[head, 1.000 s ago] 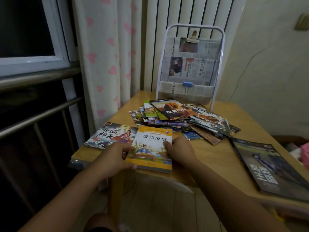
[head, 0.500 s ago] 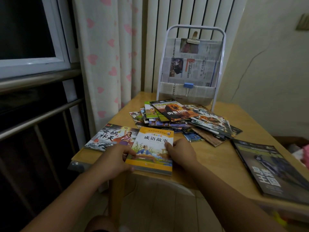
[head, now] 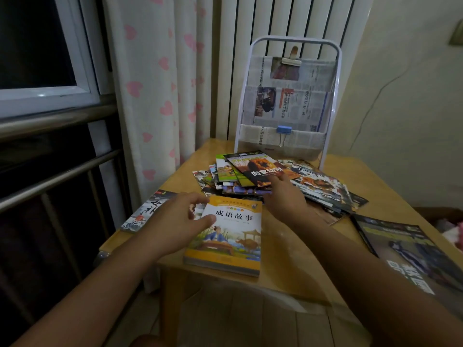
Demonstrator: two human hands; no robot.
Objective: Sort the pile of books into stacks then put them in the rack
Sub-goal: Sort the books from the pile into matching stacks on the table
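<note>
Two bare forearms enter from the near edge. Left hand (head: 172, 222) and right hand (head: 285, 199): no gloves, rings, watches or wristbands visible. No sleeve reaches either forearm within view. Fingers are short with rounded tips. Fingernail detail is too blurred to tell.

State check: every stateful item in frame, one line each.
left hand: open, thumb touching the orange book
right hand: open, reaching to the pile
orange book: closed, flat, front edge past the table edge
pile of books: unsorted, spread out
rack: upright, lined with clipped newspaper, no books in it
ink-art book: flat, partly behind the left hand
dark magazine: flat, closed
</note>
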